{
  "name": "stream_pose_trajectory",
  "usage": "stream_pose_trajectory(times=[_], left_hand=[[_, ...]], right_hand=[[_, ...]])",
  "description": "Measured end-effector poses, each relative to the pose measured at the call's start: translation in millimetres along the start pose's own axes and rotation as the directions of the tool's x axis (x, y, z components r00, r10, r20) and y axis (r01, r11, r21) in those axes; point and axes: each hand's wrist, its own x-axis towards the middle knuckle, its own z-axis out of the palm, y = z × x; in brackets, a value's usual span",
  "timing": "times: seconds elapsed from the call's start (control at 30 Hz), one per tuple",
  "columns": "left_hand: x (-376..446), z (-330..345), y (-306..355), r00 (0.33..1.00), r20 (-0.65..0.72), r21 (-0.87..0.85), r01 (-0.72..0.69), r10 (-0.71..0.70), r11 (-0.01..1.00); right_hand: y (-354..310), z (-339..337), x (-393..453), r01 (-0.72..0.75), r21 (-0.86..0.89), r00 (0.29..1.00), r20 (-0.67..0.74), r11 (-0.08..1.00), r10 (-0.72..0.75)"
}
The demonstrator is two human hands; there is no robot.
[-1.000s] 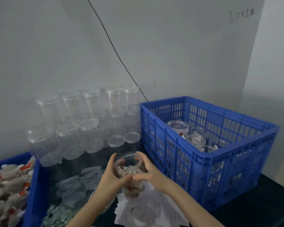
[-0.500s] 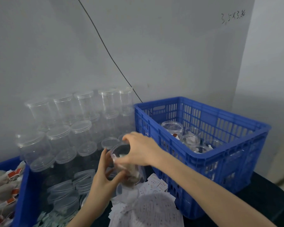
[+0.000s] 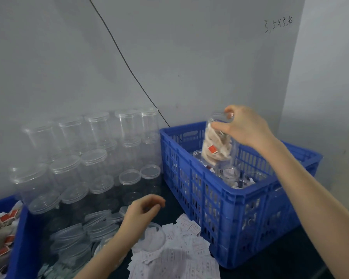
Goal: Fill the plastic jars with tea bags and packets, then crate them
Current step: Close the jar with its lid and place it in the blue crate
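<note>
One filled plastic jar [image 3: 218,146] is gripped at its open rim by the right hand [image 3: 244,127] above the blue crate [image 3: 240,202] at right, where several jars [image 3: 233,176] already stand. With no lid fitted and the jar tilted, tea bags could spill, or the jars below could be knocked. The left hand [image 3: 141,212] is held loosely curled and empty over the paper slips [image 3: 181,256] nearby.

The blue tray [image 3: 18,238] at the lower left is running off the frame edge, its tea bags [image 3: 0,228] showing only in part. The right hand [image 3: 244,127] is covering the rim of the filled jar [image 3: 217,146], so whether a lid is on is not telling. The crate [image 3: 220,198] wall is screening the lower jars [image 3: 230,176] inside. Print on the paper slips [image 3: 179,254] at lower centre is reading too small. The wall writing [image 3: 278,24] at upper right is blurring.
</note>
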Motion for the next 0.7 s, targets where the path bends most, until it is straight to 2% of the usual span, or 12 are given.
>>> stream_pose_trajectory(times=[0.13,0.23,0.37,0.53,0.7], left_hand=[[19,9,20,1.000,-0.005,-0.090,0.002,-0.003,0.996],[24,16,24,1.000,-0.018,-0.127,0.023,-0.026,0.992],[20,22,17,0.998,0.010,-0.126,0.056,-0.055,0.990],[16,22,9,0.995,0.002,-0.124,0.103,-0.103,0.987],[15,19,4,0.992,0.012,-0.110,0.129,-0.129,0.986]], right_hand=[[34,9,-5,-0.035,-0.089,0.995,0.091,0.995,0.043],[57,21,-10,-0.045,-0.103,0.969,0.236,0.994,0.068],[72,39,-16,-0.060,-0.044,0.897,0.435,0.997,0.073],[70,55,-22,0.023,-0.045,0.765,0.644,0.999,0.011],[69,54,-22,0.030,0.032,0.670,0.741,0.999,-0.044]])
